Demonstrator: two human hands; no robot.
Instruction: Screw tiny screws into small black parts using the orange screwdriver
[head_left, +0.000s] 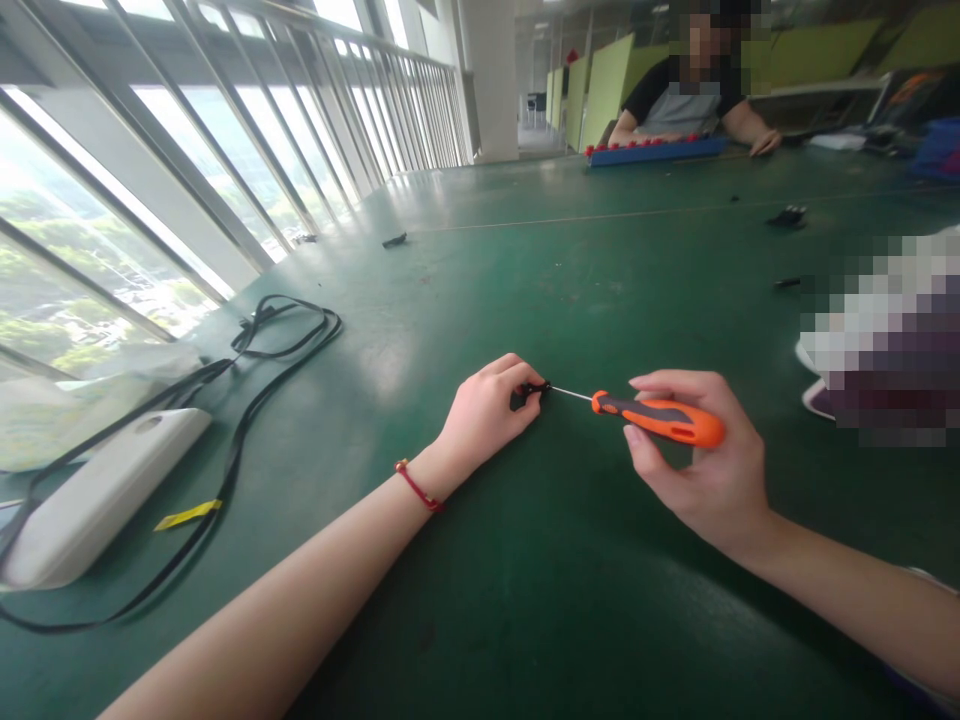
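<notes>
My left hand [487,410] rests on the green table [570,280] with its fingers pinched round a small black part [534,389]. My right hand [701,465] grips an orange-handled screwdriver [660,418], held almost level. Its thin metal shaft points left and its tip meets the black part between my left fingers. A red string bracelet [418,487] circles my left wrist.
A white power strip [97,495] with a looped black cable [277,340] lies at the left near the window rail. Small black parts [394,240] are scattered further out. Another person [690,100] sits at the far side behind a blue and red strip [656,150].
</notes>
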